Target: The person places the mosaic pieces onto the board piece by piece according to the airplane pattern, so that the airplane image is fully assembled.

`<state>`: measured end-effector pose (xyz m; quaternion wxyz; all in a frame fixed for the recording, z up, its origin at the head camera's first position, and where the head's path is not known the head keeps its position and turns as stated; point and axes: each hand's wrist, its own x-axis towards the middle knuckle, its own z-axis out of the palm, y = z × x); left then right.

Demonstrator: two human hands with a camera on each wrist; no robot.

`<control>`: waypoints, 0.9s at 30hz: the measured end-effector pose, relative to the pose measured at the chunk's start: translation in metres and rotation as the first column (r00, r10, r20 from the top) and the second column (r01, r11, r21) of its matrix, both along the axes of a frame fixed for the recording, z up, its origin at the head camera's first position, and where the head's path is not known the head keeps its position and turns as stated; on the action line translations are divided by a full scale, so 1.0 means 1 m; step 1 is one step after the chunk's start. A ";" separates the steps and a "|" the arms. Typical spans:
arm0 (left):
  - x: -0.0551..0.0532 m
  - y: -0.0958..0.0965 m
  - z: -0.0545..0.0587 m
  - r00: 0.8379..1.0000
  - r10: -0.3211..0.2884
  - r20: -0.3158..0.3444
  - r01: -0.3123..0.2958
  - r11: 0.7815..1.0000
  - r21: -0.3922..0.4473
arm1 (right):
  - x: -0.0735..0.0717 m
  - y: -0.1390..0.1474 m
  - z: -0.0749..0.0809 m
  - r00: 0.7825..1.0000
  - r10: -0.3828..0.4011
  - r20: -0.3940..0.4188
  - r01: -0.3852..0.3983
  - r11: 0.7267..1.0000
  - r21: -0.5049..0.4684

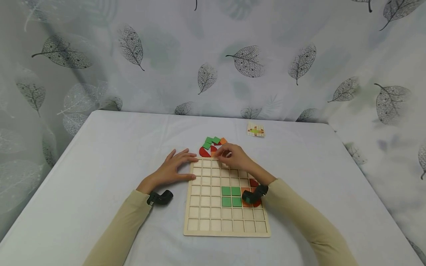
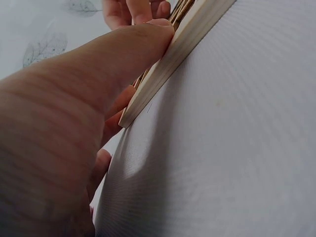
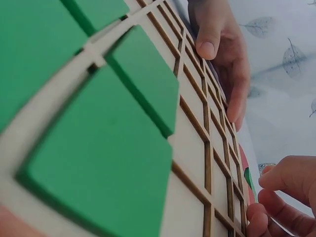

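Observation:
A square wooden grid board [image 1: 226, 234] lies on the table. My left hand [image 1: 173, 168] rests at its upper left edge, fingers spread, the thumb [image 2: 153, 37] against the board's side. My right hand [image 1: 234, 157] is over the board's far edge, fingers bent, fingertips right at an orange piece [image 1: 213, 154] in a small pile; I cannot tell if it pinches one. Green squares [image 1: 209, 140] and red rounded pieces [image 1: 204, 152] make up the rest of that pile. Several green squares [image 3: 108, 143] sit in the grid cells, with orange and red pieces [image 1: 254, 183] to their right, partly hidden by the wrist camera.
A small pattern card [image 1: 255, 130] with a coloured grid lies at the back of the white-covered table [image 1: 133, 136]. Behind hangs a leaf-print curtain [image 1: 166, 55]. Black cameras [image 1: 160, 197] are strapped to both wrists.

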<state>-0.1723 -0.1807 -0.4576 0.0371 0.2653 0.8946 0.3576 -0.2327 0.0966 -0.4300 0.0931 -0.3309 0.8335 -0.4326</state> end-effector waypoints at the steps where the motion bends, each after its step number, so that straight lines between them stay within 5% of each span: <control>1: 0.000 0.000 0.000 1.000 0.000 0.002 0.000 1.000 -0.001 | -0.001 -0.001 0.000 1.000 0.001 0.000 -0.001 1.000 0.004; 27: -0.001 0.001 0.000 1.000 -0.001 -0.001 0.001 1.000 -0.001 | -0.013 -0.008 -0.001 0.999 0.013 -0.031 -0.011 0.996 0.088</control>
